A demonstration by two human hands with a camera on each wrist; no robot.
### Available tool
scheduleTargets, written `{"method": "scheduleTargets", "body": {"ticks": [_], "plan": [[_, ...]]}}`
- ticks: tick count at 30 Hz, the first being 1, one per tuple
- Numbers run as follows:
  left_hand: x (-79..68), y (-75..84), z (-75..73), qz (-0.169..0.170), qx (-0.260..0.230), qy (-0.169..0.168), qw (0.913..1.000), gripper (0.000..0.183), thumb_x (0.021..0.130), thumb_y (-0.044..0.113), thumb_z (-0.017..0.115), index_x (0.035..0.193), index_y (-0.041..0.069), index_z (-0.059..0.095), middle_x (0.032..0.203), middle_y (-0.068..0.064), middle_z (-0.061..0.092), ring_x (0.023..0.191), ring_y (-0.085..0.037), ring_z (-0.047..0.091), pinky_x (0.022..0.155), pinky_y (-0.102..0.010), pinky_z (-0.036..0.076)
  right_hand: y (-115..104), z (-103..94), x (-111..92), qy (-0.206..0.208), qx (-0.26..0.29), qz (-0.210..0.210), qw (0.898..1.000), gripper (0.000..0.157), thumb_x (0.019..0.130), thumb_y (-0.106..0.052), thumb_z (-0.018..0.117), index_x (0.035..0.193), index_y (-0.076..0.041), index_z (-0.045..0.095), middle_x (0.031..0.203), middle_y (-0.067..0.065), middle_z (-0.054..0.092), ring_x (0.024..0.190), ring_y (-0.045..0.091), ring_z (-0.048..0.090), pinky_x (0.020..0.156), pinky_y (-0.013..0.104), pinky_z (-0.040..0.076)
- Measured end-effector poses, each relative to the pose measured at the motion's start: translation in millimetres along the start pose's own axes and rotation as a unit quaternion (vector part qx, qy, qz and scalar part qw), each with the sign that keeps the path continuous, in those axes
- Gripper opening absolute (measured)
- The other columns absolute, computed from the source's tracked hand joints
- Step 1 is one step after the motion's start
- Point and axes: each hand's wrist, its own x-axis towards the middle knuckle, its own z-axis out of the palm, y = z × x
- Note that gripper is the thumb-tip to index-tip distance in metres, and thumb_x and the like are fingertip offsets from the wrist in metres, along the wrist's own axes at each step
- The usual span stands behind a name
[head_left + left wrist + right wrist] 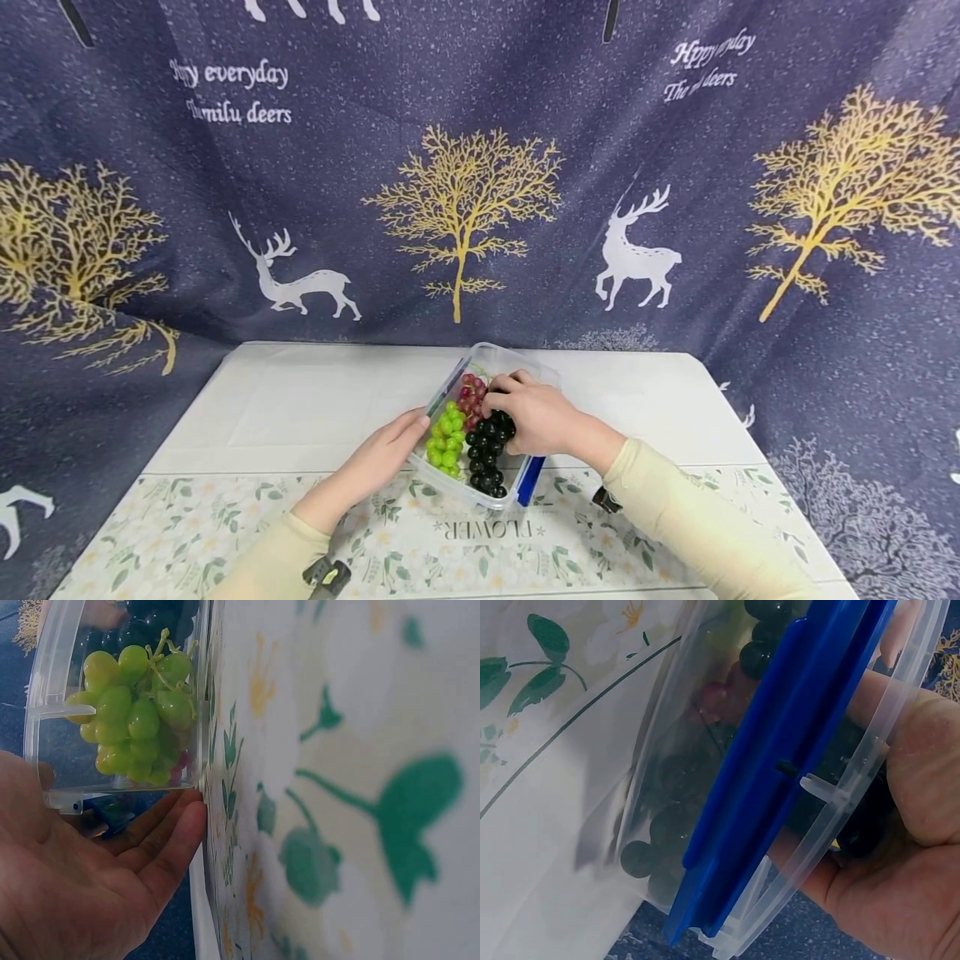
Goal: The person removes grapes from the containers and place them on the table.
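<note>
Fingers of the right hand (540, 414) are curving round the black grapes (487, 454), the nearer bunch, its long axis running from beneath them toward the person. Red grapes (471, 398) and green grapes (446, 440) are lying alongside in the clear plastic container (461, 489), whose outer wall the left hand (390, 450) is touching, fingers straight.
</note>
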Motion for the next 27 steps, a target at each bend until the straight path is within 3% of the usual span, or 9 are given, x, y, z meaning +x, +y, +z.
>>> {"method": "scheduleTargets", "body": {"ticks": [9,18,27], "plan": [[-1.0,1.0,-0.3,-0.002,0.001,-0.001,1.0,0.077,0.118,0.066,0.036,0.172,0.011,0.042,0.172,-0.016,0.047,0.161,-0.044,0.038,0.131,-0.069,0.029,2,-1.3,0,0.007,-0.001,-0.009,1.0,0.053,0.073,-0.018,0.101,0.117,-0.024,0.072,0.125,-0.001,0.064,0.117,0.029,0.061,0.069,0.039,0.058],[-0.4,0.8,-0.1,0.002,-0.001,-0.001,1.0,0.075,0.118,0.065,0.036,0.172,0.013,0.044,0.169,-0.015,0.051,0.159,-0.044,0.042,0.13,-0.069,0.031,4,-6.9,-1,0.011,0.021,-0.005,1.0,0.055,0.074,-0.017,0.1,0.12,-0.024,0.071,0.127,-0.003,0.063,0.118,0.026,0.06,0.072,0.038,0.058],[-0.4,-0.2,0.0,0.003,0.004,0.002,1.0,0.076,0.118,0.067,0.036,0.172,0.014,0.045,0.169,-0.014,0.052,0.159,-0.043,0.042,0.13,-0.069,0.03,2,-10.7,-2,0.018,0.025,-0.001,1.0,0.057,0.074,-0.022,0.103,0.122,-0.023,0.072,0.129,-0.001,0.063,0.121,0.028,0.062,0.079,0.043,0.062]]}}
